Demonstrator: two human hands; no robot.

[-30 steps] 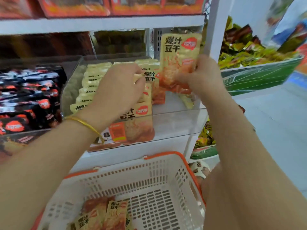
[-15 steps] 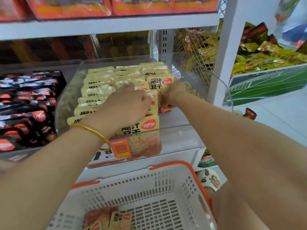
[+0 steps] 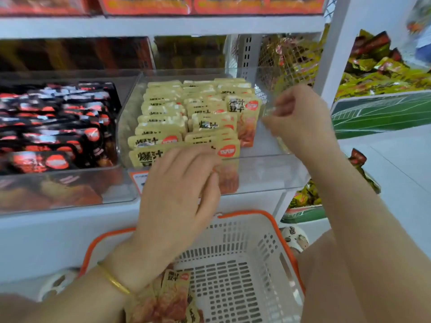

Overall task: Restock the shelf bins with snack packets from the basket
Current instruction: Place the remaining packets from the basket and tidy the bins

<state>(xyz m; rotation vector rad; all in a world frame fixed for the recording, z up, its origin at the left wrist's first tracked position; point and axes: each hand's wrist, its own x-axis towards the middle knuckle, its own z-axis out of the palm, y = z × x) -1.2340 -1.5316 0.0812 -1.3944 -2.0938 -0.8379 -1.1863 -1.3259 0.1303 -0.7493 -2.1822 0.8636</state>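
Rows of yellow snack packets [image 3: 163,127] stand in a clear shelf bin [image 3: 268,169]. One more yellow packet [image 3: 245,117] stands upright at the right end of the rows, with bare bin floor to its right. My right hand [image 3: 300,117] hovers just right of that packet, fingers loosely curled, holding nothing. My left hand [image 3: 177,194] hangs in front of the bin's front wall with relaxed fingers and holds nothing. Below it is the white basket [image 3: 245,252] with an orange rim. A few yellow packets [image 3: 172,297] lie in its near left corner, partly hidden by my left wrist.
A second clear bin [image 3: 70,190] on the left holds black and red packets [image 3: 53,127]. Red boxes [image 3: 210,5] fill the shelf above. A white shelf post [image 3: 335,54] rises right of the bin, with green trays [image 3: 382,113] of mixed snacks beyond it.
My right hand set the yellow packet into the bin, let go and drew back to the right. My left hand came off the packet rows and dropped toward the basket.
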